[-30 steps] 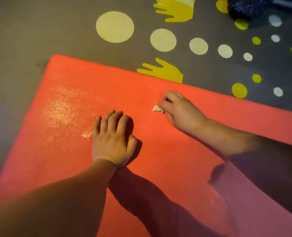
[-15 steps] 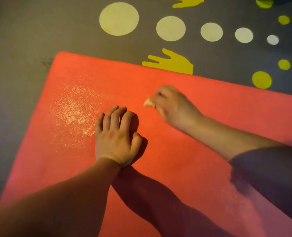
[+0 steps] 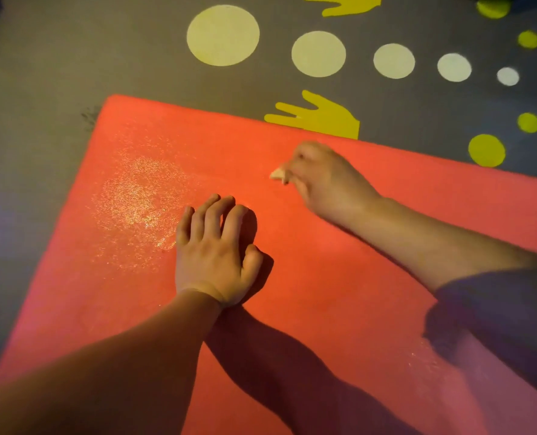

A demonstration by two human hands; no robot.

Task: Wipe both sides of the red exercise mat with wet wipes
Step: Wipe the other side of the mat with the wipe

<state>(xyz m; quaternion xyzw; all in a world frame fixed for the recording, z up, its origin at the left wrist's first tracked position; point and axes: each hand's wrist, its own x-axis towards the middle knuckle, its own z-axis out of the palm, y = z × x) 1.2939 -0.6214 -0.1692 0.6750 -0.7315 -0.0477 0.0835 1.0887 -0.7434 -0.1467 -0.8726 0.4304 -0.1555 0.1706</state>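
The red exercise mat [image 3: 339, 277] lies flat on the floor and fills most of the view. My left hand [image 3: 212, 255] rests palm down on the mat near its middle, fingers slightly bent. My right hand [image 3: 327, 180] is further back, close to the mat's far edge, fingers curled round a small crumpled wet wipe [image 3: 278, 174] that pokes out on its left and touches the mat. A wet, glistening patch [image 3: 138, 199] shines on the mat left of my left hand.
The mat lies on a grey floor covering [image 3: 72, 58] printed with pale and yellow circles and yellow hand shapes [image 3: 320, 117]. The mat's far left corner [image 3: 113, 100] is in view. A dark sleeve [image 3: 506, 315] covers my right upper arm.
My right hand with the wipe has slid a little to the left along the far part of the mat. My left hand has stayed in place. The camera has tilted slightly.
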